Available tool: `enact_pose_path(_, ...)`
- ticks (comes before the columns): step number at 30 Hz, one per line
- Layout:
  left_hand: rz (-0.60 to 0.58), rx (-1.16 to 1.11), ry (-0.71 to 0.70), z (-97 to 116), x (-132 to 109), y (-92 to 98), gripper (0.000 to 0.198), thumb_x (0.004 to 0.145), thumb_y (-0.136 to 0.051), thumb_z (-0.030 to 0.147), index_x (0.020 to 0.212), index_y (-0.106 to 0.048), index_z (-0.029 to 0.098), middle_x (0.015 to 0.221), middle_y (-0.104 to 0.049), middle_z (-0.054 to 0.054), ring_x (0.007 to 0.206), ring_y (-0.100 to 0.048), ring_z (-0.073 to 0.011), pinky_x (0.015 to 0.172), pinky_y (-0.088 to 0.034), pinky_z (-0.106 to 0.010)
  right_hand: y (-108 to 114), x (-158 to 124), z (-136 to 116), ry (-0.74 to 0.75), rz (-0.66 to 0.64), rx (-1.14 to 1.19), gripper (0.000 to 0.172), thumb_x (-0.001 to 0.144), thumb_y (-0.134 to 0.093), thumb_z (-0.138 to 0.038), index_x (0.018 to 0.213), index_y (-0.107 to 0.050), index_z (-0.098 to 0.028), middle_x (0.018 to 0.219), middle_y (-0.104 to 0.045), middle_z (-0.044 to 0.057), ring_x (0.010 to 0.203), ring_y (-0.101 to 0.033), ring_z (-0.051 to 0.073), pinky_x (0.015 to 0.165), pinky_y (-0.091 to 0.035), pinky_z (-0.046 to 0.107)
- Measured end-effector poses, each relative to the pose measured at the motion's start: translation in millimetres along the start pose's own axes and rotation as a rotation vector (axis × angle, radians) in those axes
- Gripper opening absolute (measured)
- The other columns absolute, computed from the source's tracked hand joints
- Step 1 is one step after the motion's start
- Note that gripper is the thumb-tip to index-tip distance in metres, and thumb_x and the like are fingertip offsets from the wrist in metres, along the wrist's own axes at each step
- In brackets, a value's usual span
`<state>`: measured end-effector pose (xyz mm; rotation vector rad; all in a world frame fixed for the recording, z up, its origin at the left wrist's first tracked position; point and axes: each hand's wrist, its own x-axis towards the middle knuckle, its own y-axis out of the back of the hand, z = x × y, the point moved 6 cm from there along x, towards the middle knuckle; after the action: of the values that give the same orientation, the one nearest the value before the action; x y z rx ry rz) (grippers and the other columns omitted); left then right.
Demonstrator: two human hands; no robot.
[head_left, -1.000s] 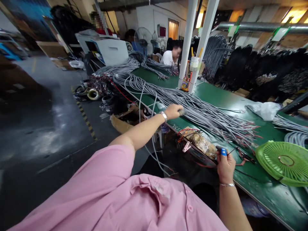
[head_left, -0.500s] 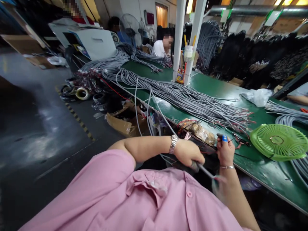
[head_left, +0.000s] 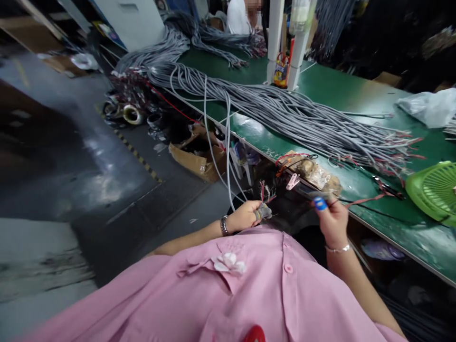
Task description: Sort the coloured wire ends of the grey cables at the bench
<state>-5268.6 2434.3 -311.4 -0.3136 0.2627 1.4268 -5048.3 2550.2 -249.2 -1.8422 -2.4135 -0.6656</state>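
My left hand is closed at my front, with a grey cable running down from the table edge into it. Stripped wire ends, red and pale, stick up just beyond its fingers, one of which wears a grey covering. My right hand, blue tape around its thumb, is closed by the table edge. It pinches a thin, dark, blurred object whose kind I cannot make out. A pink clothespin sits between the hands at the edge, beside a plastic-wrapped brown block.
A long bundle of grey cables lies across the green table. Pliers and a green fan are at the right. Below the edge stands a cardboard box. A white post rises mid-table; a person is behind.
My left hand has drawn back to the left, and the wire ends now point up instead of out to the right. The right hand stays by the table edge. The view has tilted down.
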Motion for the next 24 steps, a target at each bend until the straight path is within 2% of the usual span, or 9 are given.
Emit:
enact_pose_path(2, 0.045, 0.037, -0.011, -6.5, 1.3, 2.0, 0.047, 0.081, -0.060, 0.061, 0.076, -0.057, 0.013, 0.049, -0.047, 0.005, 0.043, -0.035, -0.0053, 0.044, -0.028, -0.019, -44.7, -18.0, -10.1, -0.038, -0.297, -0.003, 0.022, 0.083, -0.068, -0.037, 0.096, -0.067, -0.020, 0.083, -0.065, 0.003, 0.069, -0.055, 0.014, 0.064, -0.045, 0.027)
enact_pose_path(4, 0.072, 0.086, -0.057, -10.2, 6.2, 2.3, 0.043, 0.085, -0.058, 0.055, 0.080, -0.060, 0.013, 0.053, -0.050, 0.004, 0.047, -0.039, -0.0065, 0.048, -0.032, -0.019, -77.1, -29.3, -12.8, -0.130, -0.446, 0.024, 0.025, 0.080, -0.070, -0.039, 0.095, -0.065, -0.019, 0.078, -0.064, 0.002, 0.060, -0.049, 0.011, 0.055, -0.041, 0.025)
enact_pose_path(5, 0.082, 0.122, -0.092, -10.8, 9.2, 2.1, 0.038, 0.086, -0.058, 0.050, 0.081, -0.061, 0.012, 0.056, -0.053, 0.003, 0.051, -0.042, -0.0074, 0.051, -0.035, -0.019, -88.2, -31.3, -12.5, -0.171, -0.476, 0.033, 0.028, 0.079, -0.071, -0.040, 0.095, -0.063, -0.019, 0.076, -0.063, 0.001, 0.056, -0.046, 0.010, 0.051, -0.038, 0.024)
enact_pose_path(8, 0.094, 0.223, -0.210, -10.1, 18.2, 0.0, 0.022, 0.086, -0.058, 0.033, 0.082, -0.064, 0.012, 0.070, -0.062, -0.001, 0.064, -0.052, -0.0111, 0.061, -0.041, -0.021, -104.1, -27.5, -8.9, -0.208, -0.469, -0.006, 0.030, 0.076, -0.074, -0.042, 0.089, -0.060, -0.019, 0.069, -0.058, -0.002, 0.055, -0.042, 0.010, 0.048, -0.034, 0.023)
enact_pose_path(12, 0.094, 0.260, -0.279, -10.2, 26.0, -3.3, 0.014, 0.086, -0.055, 0.022, 0.087, -0.065, 0.013, 0.082, -0.066, -0.004, 0.076, -0.058, -0.0150, 0.069, -0.046, -0.024, -103.9, -19.3, -4.0, -0.169, -0.364, -0.062, 0.022, 0.084, -0.066, -0.040, 0.080, -0.060, -0.019, 0.063, -0.053, -0.002, 0.057, -0.041, 0.011, 0.052, -0.035, 0.025)
enact_pose_path(15, 0.071, 0.158, -0.257, -12.6, 28.1, -3.6, 0.014, 0.086, -0.059, 0.027, 0.089, -0.063, 0.013, 0.080, -0.065, -0.003, 0.069, -0.056, -0.0129, 0.064, -0.046, -0.023, -103.3, -17.5, 1.3, -0.198, -0.322, 0.046, 0.020, 0.085, -0.063, -0.039, 0.084, -0.063, -0.020, 0.070, -0.059, 0.000, 0.062, -0.048, 0.014, 0.058, -0.040, 0.026)
enact_pose_path(18, 0.018, 0.000, -0.195, -16.7, 28.2, -2.1, 0.026, 0.085, -0.064, 0.038, 0.094, -0.059, 0.014, 0.073, -0.062, -0.001, 0.060, -0.055, -0.0103, 0.057, -0.045, -0.021, -100.6, -16.1, 8.4, -0.261, -0.268, 0.136, 0.020, 0.082, -0.067, -0.040, 0.086, -0.064, -0.020, 0.075, -0.063, 0.001, 0.066, -0.052, 0.015, 0.061, -0.044, 0.027)
enact_pose_path(24, 0.036, -0.093, -0.095, -21.8, 26.4, 6.1, 0.038, 0.087, -0.058, 0.051, 0.093, -0.056, 0.014, 0.067, -0.060, 0.000, 0.051, -0.056, -0.0091, 0.051, -0.044, -0.020, -105.8, -17.9, 20.0, -0.407, -0.275, 0.276, 0.025, 0.079, -0.071, -0.043, 0.085, -0.063, -0.020, 0.069, -0.062, 0.000, 0.053, -0.044, 0.010, 0.049, -0.036, 0.024)
